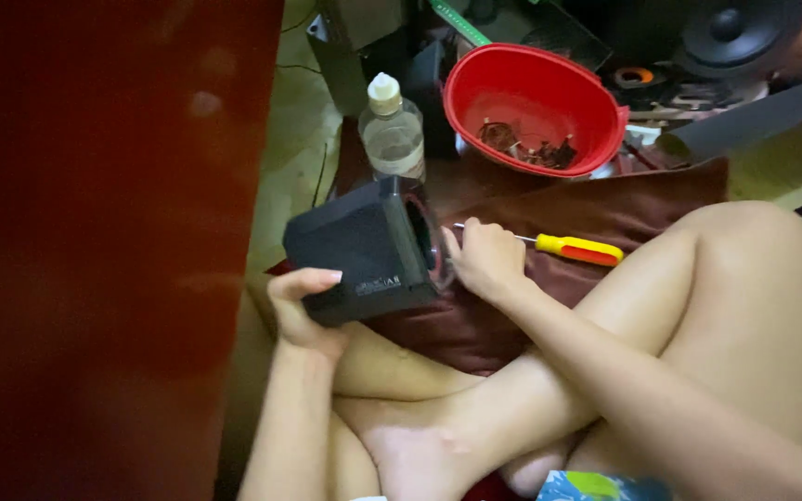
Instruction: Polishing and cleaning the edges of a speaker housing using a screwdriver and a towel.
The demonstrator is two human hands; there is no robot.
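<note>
Sitting cross-legged on the floor, a person was seen from above with a small black speaker box (364, 252) held over a dark red cloth (605, 218). The box was cupped from below by the left hand (301, 306), whose fingers were curled closed around its lower corner. The right hand (483, 260) was pressed against the open front of the box, fingers closed on its rim. A screwdriver with a yellow and red handle (575, 249) was laid on the cloth just beside the right hand, untouched. A clear plastic bottle with a white cap (392, 130) was stood behind the box. Further back, a red bowl (475, 83) holding small dark parts was placed. A blurred red surface (95, 250) was spread across the left.
</note>
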